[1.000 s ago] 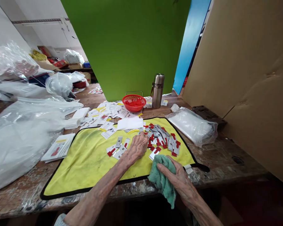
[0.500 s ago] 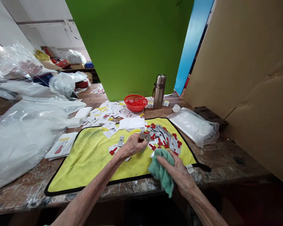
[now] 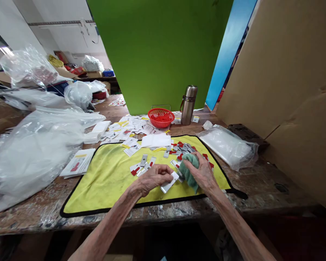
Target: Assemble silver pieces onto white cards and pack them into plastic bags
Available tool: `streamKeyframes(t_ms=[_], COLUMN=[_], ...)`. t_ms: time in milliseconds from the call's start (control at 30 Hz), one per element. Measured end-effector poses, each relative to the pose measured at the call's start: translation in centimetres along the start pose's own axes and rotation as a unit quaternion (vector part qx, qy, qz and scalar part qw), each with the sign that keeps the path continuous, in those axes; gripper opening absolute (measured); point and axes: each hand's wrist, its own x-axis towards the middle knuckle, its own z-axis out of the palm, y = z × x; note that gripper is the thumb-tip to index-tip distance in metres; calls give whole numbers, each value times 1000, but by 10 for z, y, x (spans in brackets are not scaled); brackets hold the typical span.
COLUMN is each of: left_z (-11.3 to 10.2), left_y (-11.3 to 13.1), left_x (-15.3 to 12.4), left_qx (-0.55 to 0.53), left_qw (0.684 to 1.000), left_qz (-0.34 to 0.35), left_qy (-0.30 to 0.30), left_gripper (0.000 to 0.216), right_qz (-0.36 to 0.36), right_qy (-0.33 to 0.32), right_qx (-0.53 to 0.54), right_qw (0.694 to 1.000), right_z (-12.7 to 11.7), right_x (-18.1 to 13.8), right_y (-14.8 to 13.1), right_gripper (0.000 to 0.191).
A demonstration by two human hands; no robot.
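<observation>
My left hand is closed, pinching a small flat metal plate by its upper left edge just over the front part of a yellow cloth mat. The plate's face looks pale and shiny. My right hand grips a crumpled green rag at the near side of a pile of small metal plates, many with red parts. The rag and hand hide part of that pile. To the left of the pile lie a few loose plates, some with red T-shaped marks.
Behind the mat stand a red plastic basket, a steel thermos and scattered printed cards. Plastic bags heap up on the left, beside a card stack. A clear bag lies on the right, near cardboard.
My left hand has drawn the plate down toward me and tilted it. My right hand has lifted the rag away from the table edge, up to the pile. The view has shifted slightly.
</observation>
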Motion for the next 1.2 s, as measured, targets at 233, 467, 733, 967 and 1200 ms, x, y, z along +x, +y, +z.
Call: streamKeyframes(t_ms=[233, 467, 733, 967, 1200], left_z=[10, 0, 24, -24, 22], left_y=[-5, 3, -16, -17, -27], left_x=[15, 4, -9, -10, 25], left_qx=[-99, -187, -122, 210, 526], left_qw=[984, 955, 970, 909, 809], left_qz=[14, 20, 106, 101, 120], left_qy=[147, 230, 181, 346, 232], left_gripper=[25, 28, 34, 34, 35], right_qz=[-181, -213, 150, 164, 164], right_qy=[21, -61, -97, -125, -118], right_qx=[-75, -51, 297, 246, 179], right_qw=[980, 974, 938, 947, 963], right_z=[15, 27, 35, 6, -4], right_x=[-24, -72, -69, -86, -87], right_y=[-14, 4, -13, 2, 10], right_gripper=[26, 28, 46, 34, 36])
